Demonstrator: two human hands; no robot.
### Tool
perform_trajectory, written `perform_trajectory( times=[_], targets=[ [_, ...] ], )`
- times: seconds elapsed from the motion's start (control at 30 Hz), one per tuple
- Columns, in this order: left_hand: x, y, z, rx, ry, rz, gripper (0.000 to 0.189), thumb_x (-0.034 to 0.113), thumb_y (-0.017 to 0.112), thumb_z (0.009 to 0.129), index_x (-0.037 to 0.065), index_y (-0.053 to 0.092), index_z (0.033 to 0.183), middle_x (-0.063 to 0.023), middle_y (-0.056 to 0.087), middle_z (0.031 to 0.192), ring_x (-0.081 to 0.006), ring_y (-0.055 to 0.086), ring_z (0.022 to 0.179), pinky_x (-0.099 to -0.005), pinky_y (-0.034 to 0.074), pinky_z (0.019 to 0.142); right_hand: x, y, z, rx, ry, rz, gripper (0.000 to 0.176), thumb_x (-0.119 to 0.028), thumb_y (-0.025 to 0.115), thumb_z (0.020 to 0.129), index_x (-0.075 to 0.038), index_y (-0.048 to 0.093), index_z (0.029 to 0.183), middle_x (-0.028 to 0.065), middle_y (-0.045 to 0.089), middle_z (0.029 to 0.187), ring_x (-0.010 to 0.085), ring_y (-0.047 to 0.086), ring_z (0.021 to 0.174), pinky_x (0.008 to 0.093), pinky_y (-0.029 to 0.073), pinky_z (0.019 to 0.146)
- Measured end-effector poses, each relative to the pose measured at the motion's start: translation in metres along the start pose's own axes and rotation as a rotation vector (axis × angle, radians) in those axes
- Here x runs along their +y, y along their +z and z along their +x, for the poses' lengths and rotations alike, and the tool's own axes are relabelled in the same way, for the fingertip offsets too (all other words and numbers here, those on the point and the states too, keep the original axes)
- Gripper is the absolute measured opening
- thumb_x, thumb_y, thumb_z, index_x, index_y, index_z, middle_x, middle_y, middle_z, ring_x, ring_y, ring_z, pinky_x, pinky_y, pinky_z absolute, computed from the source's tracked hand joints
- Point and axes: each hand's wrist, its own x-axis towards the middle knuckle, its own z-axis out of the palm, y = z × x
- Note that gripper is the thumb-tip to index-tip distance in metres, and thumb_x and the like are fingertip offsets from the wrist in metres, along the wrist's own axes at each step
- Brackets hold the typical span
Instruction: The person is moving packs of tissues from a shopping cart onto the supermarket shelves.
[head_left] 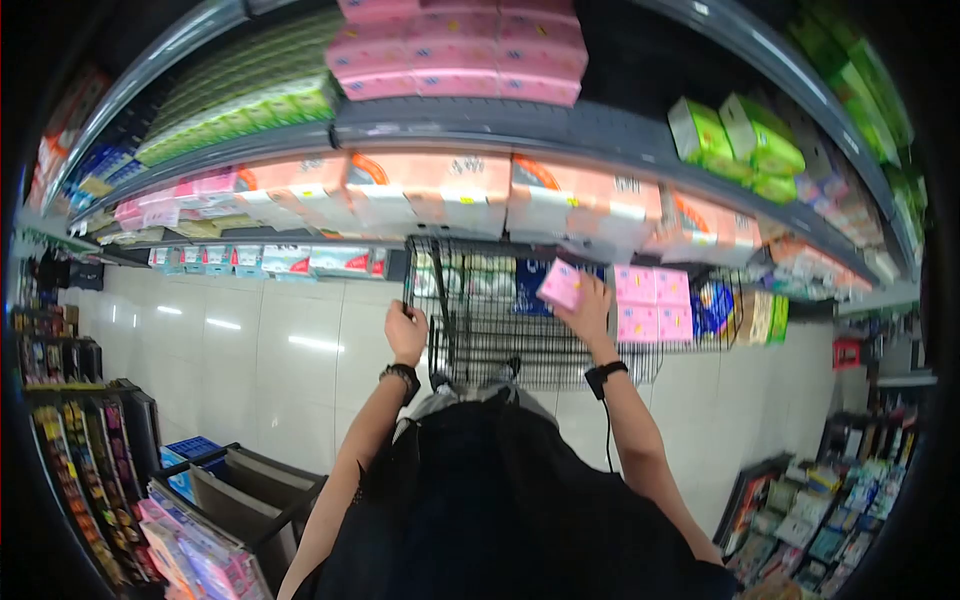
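My right hand (590,308) grips a pink pack (561,284), apparently tissues, above the black wire shopping cart (520,345). Close to its right, several similar pink packs (652,305) are grouped in a block at the cart's right part. My left hand (405,332) is beside the cart's left edge, its fingers curled in a loose fist with nothing visible in them. A dark blue package (535,288) lies left of the held pack, partly covered by the cart's wires.
Shelves ahead hold peach-and-white packages (430,190), pink packs (460,55) and green packs (755,135). Blue-and-yellow packaging (713,310) is at the cart's right end. A display rack (240,500) stands behind left, with stocked goods (820,510) behind right.
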Motion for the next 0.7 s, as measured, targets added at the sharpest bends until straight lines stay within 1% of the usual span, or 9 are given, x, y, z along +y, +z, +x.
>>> perform_trajectory(
  times=[0.07,0.23,0.3,0.37,0.47,0.5,0.57,0.63,0.7],
  targets=[
    [-0.004,0.002,-0.001,-0.006,-0.018,0.007,0.017,0.01,0.066,0.088,0.001,0.052,0.085,-0.0206,0.061,0.075,-0.0423,0.063,0.074,-0.0499,0.05,0.068,-0.001,-0.001,0.011,-0.217,0.079,-0.09,0.109,-0.031,0.095,0.062,-0.004,0.04,0.151,0.0174,0.049,0.143,0.0411,0.044,0.13,0.0538,0.036,0.112],
    [0.001,0.001,-0.001,0.035,0.0,-0.012,0.016,0.008,0.066,0.087,0.001,0.052,0.084,-0.0198,0.062,0.074,-0.0422,0.063,0.074,-0.0519,0.05,0.068,-0.013,-0.011,0.027,-0.308,0.096,-0.197,0.099,-0.039,0.097,0.06,-0.008,0.051,0.143,0.0151,0.053,0.134,0.0389,0.048,0.126,0.0538,0.043,0.105],
    [0.001,0.001,-0.001,0.051,-0.015,-0.009,0.016,0.009,0.066,0.087,0.002,0.052,0.084,-0.019,0.061,0.075,-0.0417,0.063,0.075,-0.0519,0.05,0.069,-0.025,-0.027,0.037,-0.458,0.082,-0.287,0.097,-0.042,0.098,0.058,-0.008,0.054,0.137,0.0146,0.054,0.131,0.0385,0.05,0.123,0.0547,0.047,0.099],
    [-0.003,0.004,-0.002,-0.02,-0.057,-0.014,0.015,0.01,0.067,0.087,0.003,0.054,0.089,-0.0175,0.062,0.083,-0.0397,0.063,0.082,-0.0516,0.05,0.073,-0.046,-0.048,0.046,-0.454,0.013,-0.325,0.089,-0.038,0.097,0.057,-0.006,0.057,0.13,0.0148,0.056,0.125,0.0377,0.052,0.12,0.0524,0.049,0.099],
    [-0.004,0.003,-0.003,-0.004,-0.057,0.001,0.016,0.01,0.067,0.086,0.003,0.054,0.09,-0.0179,0.061,0.083,-0.0398,0.062,0.082,-0.0509,0.05,0.072,-0.085,-0.095,0.064,-0.782,-0.187,0.044,0.085,-0.031,0.093,0.057,-0.004,0.061,0.131,0.0143,0.06,0.126,0.034,0.058,0.115,0.0417,0.048,0.103],
    [-0.004,0.003,-0.003,0.004,-0.038,0.003,0.015,0.01,0.067,0.086,0.003,0.054,0.091,-0.0181,0.061,0.083,-0.0399,0.062,0.082,-0.0509,0.05,0.072,-0.108,-0.117,0.074,-0.795,-0.198,0.025,0.085,-0.031,0.093,0.057,-0.004,0.061,0.131,0.0143,0.06,0.126,0.034,0.058,0.115,0.0417,0.048,0.103],
    [-0.003,0.003,-0.003,0.02,-0.057,-0.045,0.015,0.01,0.068,0.086,0.003,0.055,0.091,-0.0184,0.061,0.083,-0.0401,0.062,0.082,-0.0512,0.05,0.072,-0.158,-0.162,0.102,-0.772,-0.423,0.357,0.092,-0.032,0.093,0.058,-0.003,0.058,0.138,0.0129,0.059,0.129,0.0297,0.057,0.12,0.0383,0.046,0.105],
    [-0.004,0.004,-0.004,0.038,-0.021,-0.032,0.015,0.009,0.068,0.085,0.003,0.055,0.09,-0.0183,0.061,0.083,-0.04,0.062,0.082,-0.0515,0.05,0.072,-0.215,-0.212,0.135,-0.703,-0.429,0.299,0.094,-0.032,0.093,0.059,-0.003,0.056,0.141,0.0111,0.058,0.128,0.0261,0.056,0.121,0.0365,0.045,0.105],
    [-0.002,0.002,-0.003,0.042,-0.024,-0.052,0.015,0.01,0.068,0.085,0.004,0.055,0.09,-0.0182,0.061,0.082,-0.04,0.062,0.082,-0.0515,0.05,0.072,-0.242,-0.226,0.178,-0.412,-0.65,0.362,0.089,-0.032,0.093,0.061,-0.003,0.057,0.137,0.0156,0.06,0.123,0.0314,0.057,0.118,0.0406,0.043,0.108]
  ],
)
